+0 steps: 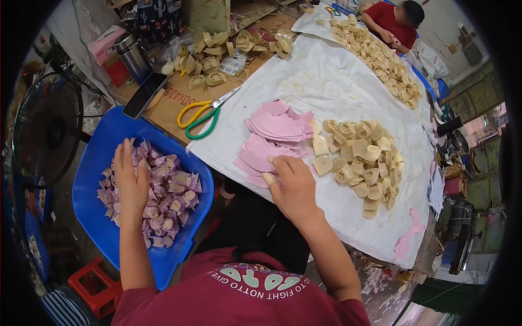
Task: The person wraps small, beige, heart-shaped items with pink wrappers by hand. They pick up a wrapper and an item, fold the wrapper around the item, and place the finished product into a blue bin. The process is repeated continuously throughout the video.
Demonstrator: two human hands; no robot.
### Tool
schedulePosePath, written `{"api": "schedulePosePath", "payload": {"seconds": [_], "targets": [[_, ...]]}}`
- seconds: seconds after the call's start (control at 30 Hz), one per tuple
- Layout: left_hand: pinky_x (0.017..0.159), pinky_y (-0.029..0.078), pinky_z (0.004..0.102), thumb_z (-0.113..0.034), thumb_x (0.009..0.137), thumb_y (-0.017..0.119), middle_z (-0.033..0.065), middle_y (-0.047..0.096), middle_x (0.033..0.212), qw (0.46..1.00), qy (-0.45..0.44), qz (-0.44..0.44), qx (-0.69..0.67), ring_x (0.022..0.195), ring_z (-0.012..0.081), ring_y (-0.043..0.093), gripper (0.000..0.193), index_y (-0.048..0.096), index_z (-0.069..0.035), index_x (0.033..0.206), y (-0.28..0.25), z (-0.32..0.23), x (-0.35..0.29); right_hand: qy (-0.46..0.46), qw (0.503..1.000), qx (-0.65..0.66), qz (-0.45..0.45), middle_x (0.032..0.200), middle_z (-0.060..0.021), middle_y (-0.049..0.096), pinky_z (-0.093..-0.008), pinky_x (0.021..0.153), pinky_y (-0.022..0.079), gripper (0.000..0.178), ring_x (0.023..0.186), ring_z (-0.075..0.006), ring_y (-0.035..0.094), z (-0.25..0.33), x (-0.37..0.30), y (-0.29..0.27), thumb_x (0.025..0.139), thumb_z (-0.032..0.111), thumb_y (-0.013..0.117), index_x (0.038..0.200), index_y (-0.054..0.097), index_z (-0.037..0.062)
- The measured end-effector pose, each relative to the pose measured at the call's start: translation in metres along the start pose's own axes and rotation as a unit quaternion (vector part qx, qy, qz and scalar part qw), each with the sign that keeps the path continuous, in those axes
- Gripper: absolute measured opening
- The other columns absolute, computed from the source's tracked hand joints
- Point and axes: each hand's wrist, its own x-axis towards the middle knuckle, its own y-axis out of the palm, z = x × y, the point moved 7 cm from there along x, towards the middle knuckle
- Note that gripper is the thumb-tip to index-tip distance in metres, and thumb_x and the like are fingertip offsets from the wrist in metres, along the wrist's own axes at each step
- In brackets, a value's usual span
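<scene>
Your shirt (pixel 217 296) is maroon, printed in pale green and white; your sheets (pixel 278 124) are pink, your moulded parts (pixel 360 149) beige, your basin (pixel 89 163) blue, its pieces (pixel 166 185) purple-and-beige, your scissor handles (pixel 217 116) yellow and green.

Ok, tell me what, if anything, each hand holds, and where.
Left hand: nothing visibly held. Right hand: at the pink sheets; whether it grips one cannot be told.

The head view looks down, close, from the near side of the counter (pixel 304 70). Its fisheye reaches beyond the far end.
</scene>
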Motion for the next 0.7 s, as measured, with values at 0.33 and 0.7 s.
{"api": "schedulePosePath", "payload": {"seconds": [0.33,0.7], "targets": [[0.109,0.032,0.0422,-0.009,0.078,0.071,0.0204,0.050,0.134,0.940,0.224,0.078,-0.244,0.127,0.0353,0.045,0.065,0.045,-0.003,0.137,0.058,-0.162,-0.008,-0.009,1.000,-0.023,0.006,0.091,-0.0068,0.061,-0.0363,0.075,0.048,0.018,0.086,-0.0267,0.058,-0.017,0.013,0.026,0.078,0.009,0.071,0.094,0.068,0.0035],[0.108,0.033,0.0434,-0.016,0.078,0.073,0.0224,0.044,0.137,0.928,0.299,0.096,-0.200,0.131,0.0347,0.040,0.062,0.049,-0.004,0.134,0.091,-0.212,-0.029,0.207,0.911,0.269,-0.235,0.097,-0.0121,0.064,-0.0345,0.078,0.050,0.022,0.089,-0.0255,0.062,-0.089,-0.035,-0.053,0.077,-0.003,0.063,0.099,0.065,0.0009]]}}
